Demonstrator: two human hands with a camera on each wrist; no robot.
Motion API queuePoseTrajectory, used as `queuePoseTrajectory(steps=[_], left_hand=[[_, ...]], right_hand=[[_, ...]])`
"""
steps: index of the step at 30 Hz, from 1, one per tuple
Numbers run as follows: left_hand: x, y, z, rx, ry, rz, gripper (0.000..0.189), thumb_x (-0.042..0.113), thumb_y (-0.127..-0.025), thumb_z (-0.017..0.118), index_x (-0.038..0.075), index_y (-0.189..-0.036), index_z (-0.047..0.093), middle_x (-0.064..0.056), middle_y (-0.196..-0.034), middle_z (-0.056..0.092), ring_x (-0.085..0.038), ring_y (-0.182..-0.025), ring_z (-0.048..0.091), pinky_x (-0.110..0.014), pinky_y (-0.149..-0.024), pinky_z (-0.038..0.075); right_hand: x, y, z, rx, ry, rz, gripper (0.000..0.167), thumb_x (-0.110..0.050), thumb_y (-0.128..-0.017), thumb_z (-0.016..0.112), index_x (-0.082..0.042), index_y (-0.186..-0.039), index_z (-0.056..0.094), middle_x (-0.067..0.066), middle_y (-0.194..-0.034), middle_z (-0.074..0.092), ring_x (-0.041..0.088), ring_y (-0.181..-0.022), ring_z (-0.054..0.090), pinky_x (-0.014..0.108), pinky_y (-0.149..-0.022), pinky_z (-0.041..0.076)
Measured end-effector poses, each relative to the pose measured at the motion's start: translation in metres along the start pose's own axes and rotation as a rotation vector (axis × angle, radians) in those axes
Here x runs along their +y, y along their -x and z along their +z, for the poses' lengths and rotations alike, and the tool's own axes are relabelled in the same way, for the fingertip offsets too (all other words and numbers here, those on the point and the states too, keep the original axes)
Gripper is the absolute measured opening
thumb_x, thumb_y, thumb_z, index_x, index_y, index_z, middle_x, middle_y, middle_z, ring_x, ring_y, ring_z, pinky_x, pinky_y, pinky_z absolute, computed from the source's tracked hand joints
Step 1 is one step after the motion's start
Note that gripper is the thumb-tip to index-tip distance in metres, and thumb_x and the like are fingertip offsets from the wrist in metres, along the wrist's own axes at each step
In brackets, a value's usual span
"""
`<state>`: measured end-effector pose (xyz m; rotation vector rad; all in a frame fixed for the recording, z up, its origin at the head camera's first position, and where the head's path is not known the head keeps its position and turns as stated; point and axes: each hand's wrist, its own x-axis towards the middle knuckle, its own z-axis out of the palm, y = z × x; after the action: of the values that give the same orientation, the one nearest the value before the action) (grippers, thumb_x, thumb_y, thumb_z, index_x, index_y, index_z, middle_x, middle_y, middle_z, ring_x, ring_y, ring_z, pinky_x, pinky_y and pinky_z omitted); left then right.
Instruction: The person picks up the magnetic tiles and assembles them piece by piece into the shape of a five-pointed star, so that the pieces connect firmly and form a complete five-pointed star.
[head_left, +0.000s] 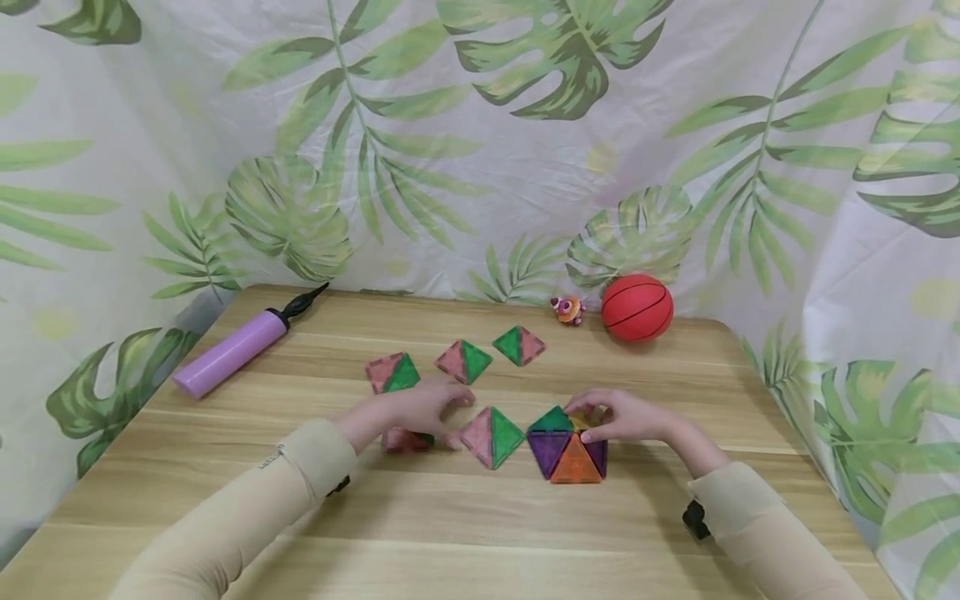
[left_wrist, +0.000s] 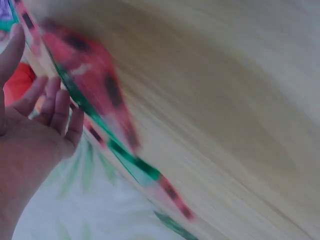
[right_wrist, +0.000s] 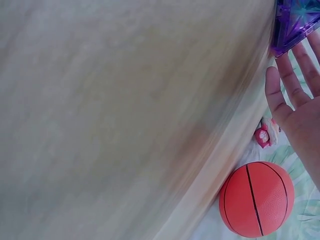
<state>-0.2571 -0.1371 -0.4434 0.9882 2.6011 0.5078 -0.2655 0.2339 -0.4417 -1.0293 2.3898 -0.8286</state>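
A raised build of translucent magnetic tiles (head_left: 576,460) in orange, purple, green and yellow stands right of centre on the table. My right hand (head_left: 626,415) holds its upper right part between thumb and fingers, around the yellow tile (head_left: 579,420). In the right wrist view, the fingers reach up to a purple tile (right_wrist: 295,30); the thumb is out of sight. My left hand (head_left: 423,410), fingers loosely bent and holding nothing, hovers beside a pink-and-green tile pair (head_left: 492,437). Beneath its wrist, another pink tile (head_left: 405,440) is partly covered.
Further pink-and-green pairs lie behind my left hand: a left one (head_left: 393,372), a middle one (head_left: 464,361) and a right one (head_left: 519,346). A purple hand pump (head_left: 236,352) lies back left. A small toy figure (head_left: 567,310) and a red ball (head_left: 637,307) sit back right.
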Motion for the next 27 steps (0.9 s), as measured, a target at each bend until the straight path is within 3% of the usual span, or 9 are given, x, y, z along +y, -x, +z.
queuePoseTrajectory(steps=[4, 7, 16, 18, 21, 24, 27], left_hand=[[0.014, -0.013, 0.010, 0.041, -0.097, 0.019, 0.080, 0.057, -0.075, 0.071, 0.009, -0.136, 0.049, -0.007, -0.128, 0.048, -0.025, -0.117, 0.041, -0.046, -0.096, 0.035], [0.021, -0.018, 0.017, 0.080, -0.123, 0.011, 0.085, 0.063, -0.071, 0.071, 0.009, -0.133, 0.052, -0.004, -0.121, 0.047, -0.019, -0.105, 0.038, -0.042, -0.090, 0.032], [0.024, -0.024, 0.021, 0.127, -0.017, -0.001, 0.077, 0.050, -0.065, 0.082, 0.005, -0.122, 0.056, -0.006, -0.115, 0.051, -0.022, -0.107, 0.043, -0.047, -0.095, 0.034], [0.023, -0.025, 0.020, 0.127, 0.053, -0.014, 0.074, 0.043, -0.065, 0.085, 0.005, -0.120, 0.054, -0.005, -0.112, 0.053, -0.021, -0.104, 0.046, -0.044, -0.094, 0.036], [0.021, -0.025, 0.017, 0.122, 0.239, -0.023, 0.061, 0.025, -0.071, 0.084, 0.004, -0.117, 0.050, -0.006, -0.102, 0.056, -0.019, -0.093, 0.051, -0.037, -0.086, 0.042], [0.017, -0.023, 0.013, 0.112, 0.448, -0.033, 0.044, 0.009, -0.080, 0.075, 0.003, -0.114, 0.048, -0.007, -0.095, 0.059, -0.016, -0.084, 0.055, -0.030, -0.074, 0.048], [0.013, -0.018, 0.005, 0.105, 0.583, -0.043, 0.030, 0.005, -0.087, 0.066, 0.003, -0.111, 0.049, -0.007, -0.093, 0.061, -0.015, -0.084, 0.057, -0.028, -0.072, 0.048]], right_hand=[[-0.001, -0.001, 0.000, -0.001, -0.003, -0.002, 0.047, -0.037, -0.086, 0.069, -0.014, -0.126, 0.059, 0.005, -0.131, 0.054, 0.021, -0.104, 0.054, 0.034, -0.081, 0.050], [0.000, -0.002, 0.001, -0.003, -0.005, -0.006, 0.048, -0.037, -0.086, 0.068, -0.014, -0.126, 0.059, 0.005, -0.132, 0.054, 0.021, -0.104, 0.053, 0.034, -0.081, 0.050], [0.001, 0.000, 0.000, 0.006, -0.007, 0.002, 0.046, -0.037, -0.086, 0.069, -0.015, -0.125, 0.059, 0.004, -0.129, 0.055, 0.021, -0.102, 0.053, 0.033, -0.080, 0.049], [0.000, 0.000, 0.001, 0.010, -0.006, 0.004, 0.046, -0.038, -0.085, 0.069, -0.015, -0.125, 0.060, 0.004, -0.129, 0.055, 0.021, -0.102, 0.053, 0.034, -0.080, 0.049], [-0.002, -0.001, 0.002, 0.015, 0.002, 0.007, 0.047, -0.039, -0.085, 0.069, -0.015, -0.125, 0.060, 0.004, -0.131, 0.054, 0.021, -0.103, 0.054, 0.034, -0.081, 0.050], [-0.004, -0.003, 0.005, 0.022, 0.007, 0.010, 0.048, -0.040, -0.084, 0.070, -0.016, -0.124, 0.060, 0.005, -0.131, 0.054, 0.021, -0.104, 0.054, 0.034, -0.082, 0.050], [-0.007, -0.007, 0.009, 0.033, 0.011, 0.009, 0.048, -0.039, -0.083, 0.071, -0.016, -0.123, 0.061, 0.004, -0.129, 0.054, 0.021, -0.104, 0.055, 0.034, -0.082, 0.050]])
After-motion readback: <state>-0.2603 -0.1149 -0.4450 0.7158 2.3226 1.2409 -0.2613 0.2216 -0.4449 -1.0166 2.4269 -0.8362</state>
